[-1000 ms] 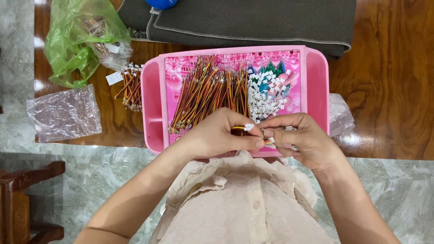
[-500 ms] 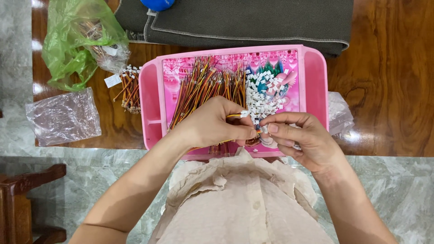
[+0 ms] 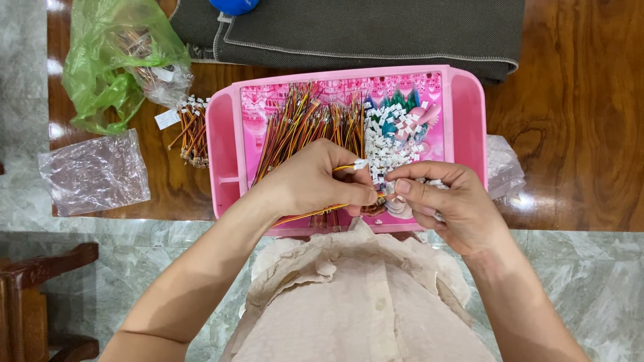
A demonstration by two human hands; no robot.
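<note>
Left hand (image 3: 315,181) pinched shut on thin wire lead (image 3: 308,214); right hand (image 3: 446,204) pinching small white connector (image 3: 388,190) — best kept steady, aligned squarely above pink tray (image 3: 225,134).

Green plastic bag (image 3: 107,64) far left; clear bag (image 3: 94,173) below; white label (image 3: 166,119).

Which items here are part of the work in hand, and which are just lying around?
In use: left hand holding a wire lead; right hand at its end; pink tray; wire bundle; white connectors.

Lying about: green bag; clear bag; grey mat; loose wires.
</note>
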